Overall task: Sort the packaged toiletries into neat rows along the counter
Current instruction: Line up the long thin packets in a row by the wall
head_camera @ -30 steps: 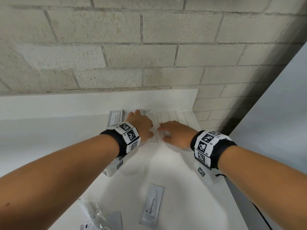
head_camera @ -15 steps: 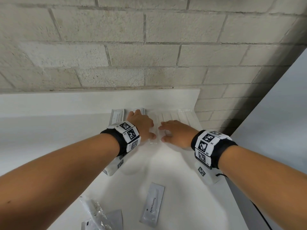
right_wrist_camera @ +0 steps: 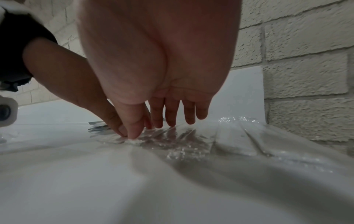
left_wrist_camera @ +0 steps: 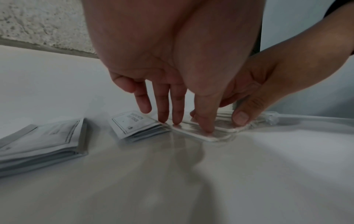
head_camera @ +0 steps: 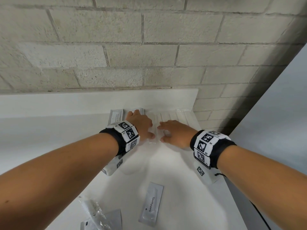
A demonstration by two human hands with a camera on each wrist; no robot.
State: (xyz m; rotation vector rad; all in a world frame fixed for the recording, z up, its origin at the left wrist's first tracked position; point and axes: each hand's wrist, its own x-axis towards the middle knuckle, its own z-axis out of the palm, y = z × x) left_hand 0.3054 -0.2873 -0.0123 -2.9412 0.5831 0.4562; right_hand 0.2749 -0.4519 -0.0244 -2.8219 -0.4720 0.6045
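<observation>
A long clear-wrapped packet (head_camera: 153, 136) lies on the white counter (head_camera: 166, 171) near the back wall. My left hand (head_camera: 141, 126) and right hand (head_camera: 168, 131) flank it, and straight fingers and both thumbs press on its wrap. In the left wrist view the left hand (left_wrist_camera: 184, 121) touches the packet (left_wrist_camera: 193, 133) beside a stack of printed sachets (left_wrist_camera: 134, 125). In the right wrist view the right hand (right_wrist_camera: 153, 125) presses the crinkled wrap (right_wrist_camera: 172, 137). Neither hand grips anything.
A second sachet stack (head_camera: 116, 116) sits left of the first (head_camera: 139, 110). More clear-wrapped packets (head_camera: 179, 116) lie in a row to the right, up to the counter's edge. Nearer me lie a Toothpaste sachet (head_camera: 151, 204), a loose clear packet (head_camera: 94, 211) and a grey sachet (head_camera: 114, 219).
My left thumb has slid slightly to the right on the clear packet. Otherwise both hands hold their places.
</observation>
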